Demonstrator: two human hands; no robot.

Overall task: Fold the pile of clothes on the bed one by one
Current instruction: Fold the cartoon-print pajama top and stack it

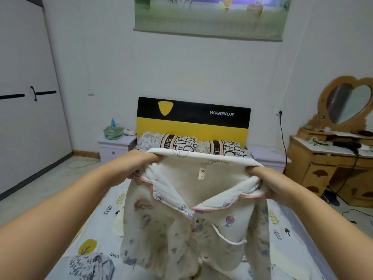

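Holding a padded cream pyjama top [193,225] up by its shoulders, a person stands at the foot of a bed [96,217] and looks down its length toward a black and yellow headboard [193,118]. The left hand [139,160] has its fingers curled around the fabric at one shoulder; the right hand [270,184] clutches a bunch of cloth at the other. Both forearms reach forward, about level, spread roughly as wide as the garment. The top hangs in the air above the patterned sheet, its collar open toward the viewer, a small label showing inside the neck, pink piping along the lapels and little cartoon prints over the front. This looks like the opening step for this garment: it is being stretched out straight, not yet folded. Next it would probably need laying flat on the sheet, front smoothed, before sleeves and sides are turned in. Another crumpled garment [90,265] lies on the bed at lower left.
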